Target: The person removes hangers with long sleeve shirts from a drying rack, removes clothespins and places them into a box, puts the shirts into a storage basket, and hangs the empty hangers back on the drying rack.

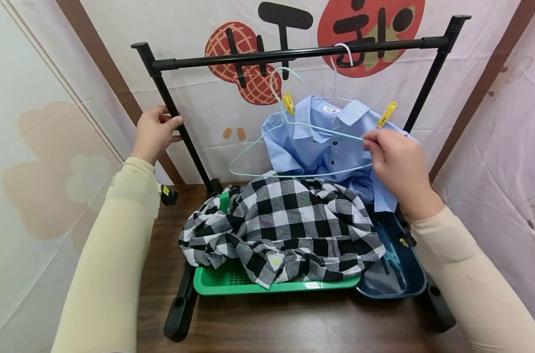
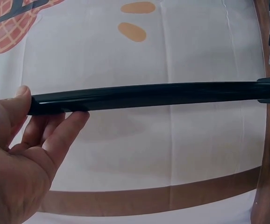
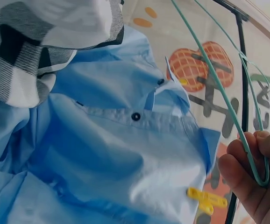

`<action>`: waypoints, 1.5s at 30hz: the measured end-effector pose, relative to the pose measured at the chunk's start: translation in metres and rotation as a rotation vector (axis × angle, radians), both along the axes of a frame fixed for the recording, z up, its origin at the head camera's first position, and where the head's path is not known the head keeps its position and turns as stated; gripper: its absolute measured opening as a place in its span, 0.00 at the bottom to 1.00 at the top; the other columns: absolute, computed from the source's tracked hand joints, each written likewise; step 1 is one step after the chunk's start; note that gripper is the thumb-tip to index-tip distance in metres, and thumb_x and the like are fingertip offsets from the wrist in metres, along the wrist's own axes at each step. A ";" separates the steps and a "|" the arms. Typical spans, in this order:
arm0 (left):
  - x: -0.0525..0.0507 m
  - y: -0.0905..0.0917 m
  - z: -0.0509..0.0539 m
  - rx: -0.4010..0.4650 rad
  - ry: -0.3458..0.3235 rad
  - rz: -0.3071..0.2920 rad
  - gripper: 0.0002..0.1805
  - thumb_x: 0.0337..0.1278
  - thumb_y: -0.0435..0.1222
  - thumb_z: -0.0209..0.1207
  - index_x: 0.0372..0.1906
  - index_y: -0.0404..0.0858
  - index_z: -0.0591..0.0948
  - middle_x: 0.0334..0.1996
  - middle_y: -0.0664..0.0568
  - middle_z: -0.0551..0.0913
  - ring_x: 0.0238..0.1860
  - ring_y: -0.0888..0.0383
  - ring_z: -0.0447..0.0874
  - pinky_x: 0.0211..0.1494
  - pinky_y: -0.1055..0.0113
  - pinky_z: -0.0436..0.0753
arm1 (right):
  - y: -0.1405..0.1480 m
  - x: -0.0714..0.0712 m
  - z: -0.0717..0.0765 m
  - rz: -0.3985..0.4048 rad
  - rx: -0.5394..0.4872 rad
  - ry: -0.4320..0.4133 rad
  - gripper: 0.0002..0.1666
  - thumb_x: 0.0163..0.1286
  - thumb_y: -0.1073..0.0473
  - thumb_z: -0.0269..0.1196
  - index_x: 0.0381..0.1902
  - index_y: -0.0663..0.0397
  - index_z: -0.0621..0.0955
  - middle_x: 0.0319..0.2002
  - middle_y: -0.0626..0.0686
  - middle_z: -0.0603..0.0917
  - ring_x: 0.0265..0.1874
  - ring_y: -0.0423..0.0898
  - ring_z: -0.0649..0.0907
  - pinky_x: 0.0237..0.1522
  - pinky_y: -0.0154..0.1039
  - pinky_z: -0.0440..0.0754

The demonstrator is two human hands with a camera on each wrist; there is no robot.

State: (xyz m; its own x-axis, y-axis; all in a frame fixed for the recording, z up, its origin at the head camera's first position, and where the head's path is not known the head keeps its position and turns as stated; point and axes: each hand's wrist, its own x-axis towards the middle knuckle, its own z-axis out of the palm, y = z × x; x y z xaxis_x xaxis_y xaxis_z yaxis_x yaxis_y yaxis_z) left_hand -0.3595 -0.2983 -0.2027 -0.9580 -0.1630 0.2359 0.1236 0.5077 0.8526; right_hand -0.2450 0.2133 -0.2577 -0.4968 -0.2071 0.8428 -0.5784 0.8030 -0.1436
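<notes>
My right hand (image 1: 399,169) pinches one end of a light-green clothes hanger (image 1: 267,175), which is bare and held in front of the rack. In the right wrist view, thumb and fingers close on the hanger's corner (image 3: 261,179). My left hand (image 1: 154,132) grips the left upright (image 1: 190,142) of a black clothes rack, thumb on one side and fingers on the other. Behind the green hanger, a light-blue shirt (image 1: 333,127) hangs from the rack's top bar (image 1: 249,59) on a white hanger (image 1: 335,81), with yellow clothespins (image 1: 386,115) at its shoulders.
Below, a black-and-white checked shirt (image 1: 293,211) lies heaped over a green basket (image 1: 293,288). To its right stands a dark blue bin (image 1: 415,274) with light-blue clothespins (image 1: 392,257) in it. The rack's black feet (image 1: 181,309) stand on a brown wooden surface (image 1: 267,323). A printed curtain (image 1: 183,98) hangs behind.
</notes>
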 end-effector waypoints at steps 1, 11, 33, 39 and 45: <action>0.000 0.000 -0.001 -0.001 0.003 0.001 0.25 0.71 0.43 0.61 0.66 0.35 0.75 0.43 0.55 0.76 0.48 0.58 0.84 0.50 0.63 0.86 | -0.003 -0.003 0.002 0.007 0.007 -0.008 0.09 0.75 0.63 0.62 0.45 0.65 0.85 0.36 0.60 0.88 0.32 0.55 0.85 0.37 0.52 0.85; -0.002 0.002 -0.004 -0.019 -0.013 0.004 0.26 0.72 0.43 0.60 0.68 0.36 0.74 0.45 0.55 0.75 0.53 0.54 0.83 0.55 0.58 0.84 | -0.021 -0.026 0.007 0.015 0.053 -0.067 0.10 0.78 0.62 0.59 0.46 0.64 0.84 0.39 0.59 0.88 0.35 0.54 0.85 0.40 0.52 0.84; -0.003 0.000 -0.009 -0.034 -0.014 0.009 0.24 0.72 0.42 0.60 0.65 0.35 0.76 0.44 0.53 0.76 0.51 0.54 0.83 0.53 0.58 0.85 | -0.057 -0.058 0.026 -0.033 0.089 -0.157 0.10 0.79 0.61 0.58 0.47 0.61 0.84 0.42 0.60 0.88 0.38 0.57 0.86 0.42 0.53 0.84; -0.001 0.000 -0.009 -0.038 -0.021 0.018 0.24 0.72 0.43 0.60 0.66 0.35 0.76 0.44 0.52 0.76 0.53 0.52 0.83 0.52 0.60 0.85 | -0.069 -0.061 0.036 -0.047 0.077 -0.147 0.10 0.79 0.60 0.58 0.47 0.60 0.83 0.43 0.59 0.88 0.38 0.57 0.86 0.41 0.54 0.84; 0.001 0.000 -0.010 -0.048 -0.027 0.022 0.26 0.71 0.48 0.60 0.65 0.37 0.77 0.44 0.53 0.77 0.54 0.51 0.83 0.52 0.60 0.86 | -0.079 -0.062 0.044 -0.048 0.073 -0.142 0.12 0.79 0.60 0.57 0.48 0.62 0.84 0.42 0.60 0.88 0.39 0.57 0.87 0.43 0.52 0.86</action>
